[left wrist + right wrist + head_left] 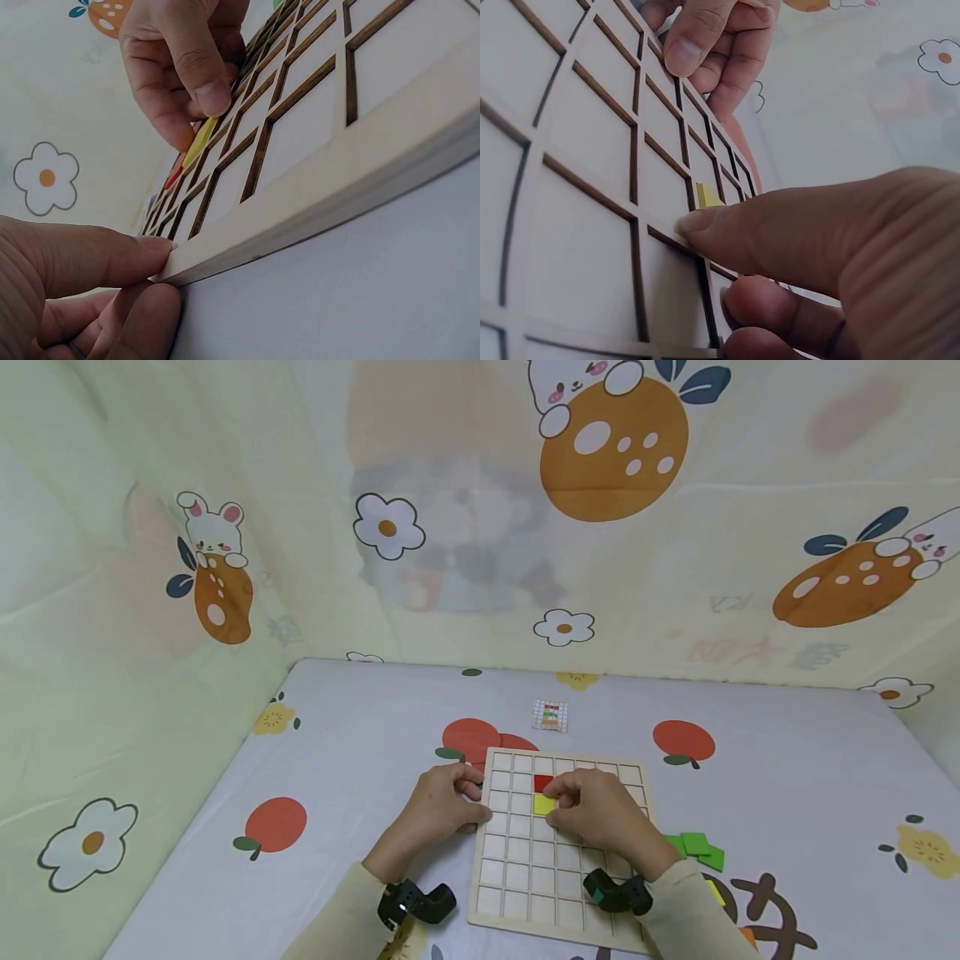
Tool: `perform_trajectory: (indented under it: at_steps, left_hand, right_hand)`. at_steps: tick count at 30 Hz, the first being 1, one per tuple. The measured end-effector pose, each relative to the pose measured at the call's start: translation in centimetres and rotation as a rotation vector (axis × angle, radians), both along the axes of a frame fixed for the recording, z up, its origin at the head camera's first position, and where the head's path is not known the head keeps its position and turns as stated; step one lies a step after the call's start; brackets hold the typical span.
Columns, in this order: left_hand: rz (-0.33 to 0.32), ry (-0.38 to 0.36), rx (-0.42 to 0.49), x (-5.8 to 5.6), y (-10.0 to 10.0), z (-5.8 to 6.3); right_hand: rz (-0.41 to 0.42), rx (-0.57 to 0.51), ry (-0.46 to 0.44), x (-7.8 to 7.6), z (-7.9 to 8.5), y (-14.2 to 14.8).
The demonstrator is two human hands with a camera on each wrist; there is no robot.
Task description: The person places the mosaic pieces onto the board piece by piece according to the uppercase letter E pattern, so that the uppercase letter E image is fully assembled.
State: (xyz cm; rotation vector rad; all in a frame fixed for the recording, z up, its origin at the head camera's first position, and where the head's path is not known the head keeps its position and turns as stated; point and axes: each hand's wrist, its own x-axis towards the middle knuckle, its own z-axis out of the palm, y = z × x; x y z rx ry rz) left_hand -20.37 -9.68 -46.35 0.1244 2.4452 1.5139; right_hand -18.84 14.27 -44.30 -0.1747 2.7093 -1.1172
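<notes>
A wooden grid board [516, 878] with rows of square cells lies on the table in front of me. My left hand [438, 806] holds its left edge, thumb on the upper face and fingers curled against the side, as the left wrist view shows. Over the upper middle of the grid, my right hand [600, 810] pinches a yellow square tile [543, 805] between thumb and index finger. In the left wrist view that tile [199, 144] stands slightly tilted above its cell. Directly behind it is a red square tile [543, 783]. The right hand covers part of the cells.
Several green tiles [695, 843] lie beside the board's right edge. Nearer me, an orange tile [748, 935] and another yellow tile [717, 893] show past the right sleeve. A small card with a coloured grid pattern [551, 715] lies behind the board. Printed curtains [465, 568] enclose the table.
</notes>
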Motion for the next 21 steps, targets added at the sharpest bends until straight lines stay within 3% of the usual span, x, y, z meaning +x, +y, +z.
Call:
perform_trajectory:
  at_steps: [4, 10, 21]
  left_hand:
    - [-0.001, 0.003, 0.0, 0.0, 0.0, 0.0]
    - [-0.003, 0.001, 0.001, 0.0, 0.1, 0.0]
    - [0.01, -0.008, -0.003, 0.0, 0.1, 0.2]
  right_hand:
    - [-0.012, 0.03, 0.003, 0.2, 0.1, -0.1]
    - [0.015, 0.076, 0.091, 0.8, 0.3, 0.7]
    - [-0.04, 0.089, 0.246, 2.9, 1.0, 5.7]
